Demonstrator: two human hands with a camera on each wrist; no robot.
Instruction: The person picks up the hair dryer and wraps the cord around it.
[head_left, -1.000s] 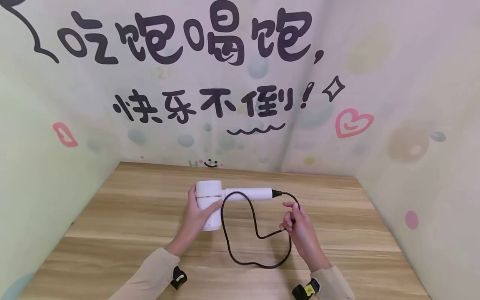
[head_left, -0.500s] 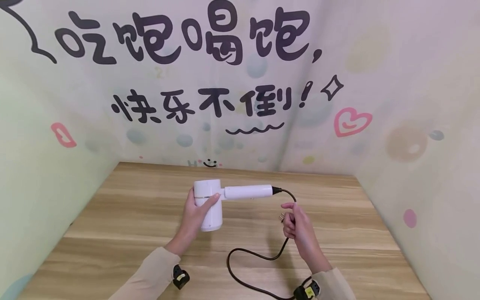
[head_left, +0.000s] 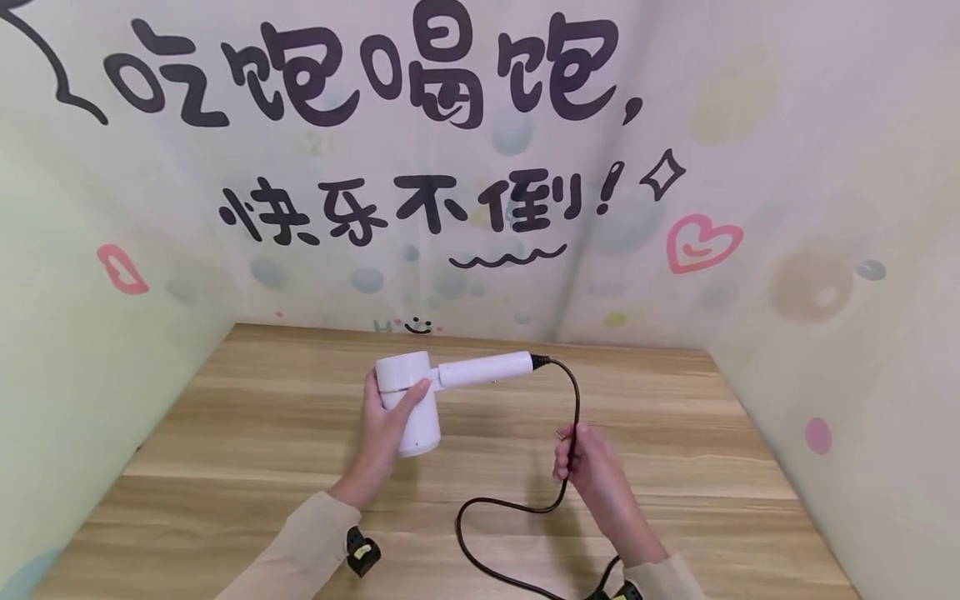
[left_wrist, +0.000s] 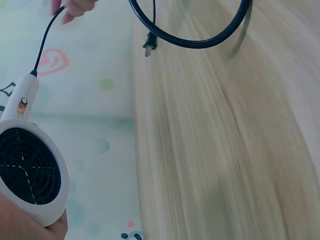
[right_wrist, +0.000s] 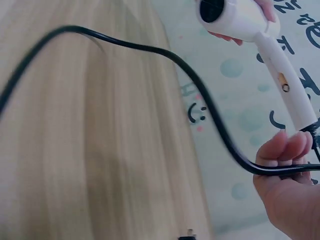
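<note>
Works above a wooden table [head_left: 262, 400], backed by a patterned wall [head_left: 187, 242] across mid-frame and bounded by slanting edges toward both lower corners. Has room to either side, plus a narrow strip toward the far edge. Holds a white hair dryer [head_left: 422, 421] just left of centre, slightly tilted, pointing its handle rightward. Wraps the left hand [head_left: 381, 437] round the barrel, reaching in from the lower left in a beige sleeve [head_left: 292, 550]. Curls the right hand [head_left: 596, 467] round a black cord [head_left: 577, 392], right of centre, reaching in from the lower right. Dangles a plug [left_wrist: 151, 42] at the upper middle of the left wrist view.
</note>
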